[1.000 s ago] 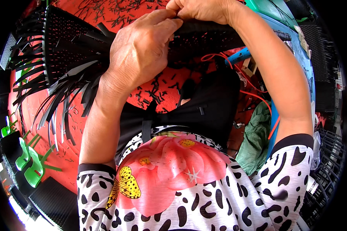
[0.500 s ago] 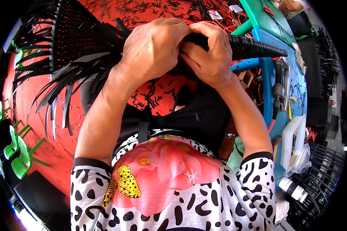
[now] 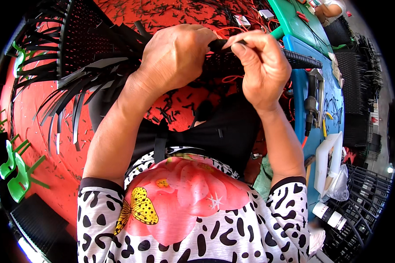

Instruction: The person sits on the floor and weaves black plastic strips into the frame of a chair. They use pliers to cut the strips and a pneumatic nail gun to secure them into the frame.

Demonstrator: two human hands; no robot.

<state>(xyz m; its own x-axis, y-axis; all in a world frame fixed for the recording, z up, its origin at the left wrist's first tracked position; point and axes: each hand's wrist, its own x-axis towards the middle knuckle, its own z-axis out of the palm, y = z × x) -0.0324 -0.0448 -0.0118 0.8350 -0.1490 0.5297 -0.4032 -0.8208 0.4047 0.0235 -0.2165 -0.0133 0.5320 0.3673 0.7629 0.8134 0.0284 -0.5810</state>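
My left hand [image 3: 177, 55] grips the rim of a black woven panel [image 3: 87, 44] held over my lap. Loose black strips [image 3: 70, 101] hang from the panel's lower edge on the left. My right hand [image 3: 261, 65] pinches a black strip end [image 3: 219, 44] at the panel's rim, thumb and fingers closed on it, right beside my left hand. The rim's wrapped black edge [image 3: 300, 59] runs on to the right past my right hand.
Red floor [image 3: 39, 109] littered with black offcuts lies below. A blue table [image 3: 300, 87] at right carries a tool [image 3: 311, 105], a white plastic container [image 3: 331, 160] and a bag. A green table [image 3: 294, 22] is behind it. Green plastic parts [image 3: 13, 166] lie at left, dark crates at right.
My head has tilted down, so the hands and panel sit lower in view. My right hand has come off the left and now pinches a strip end at the rim.
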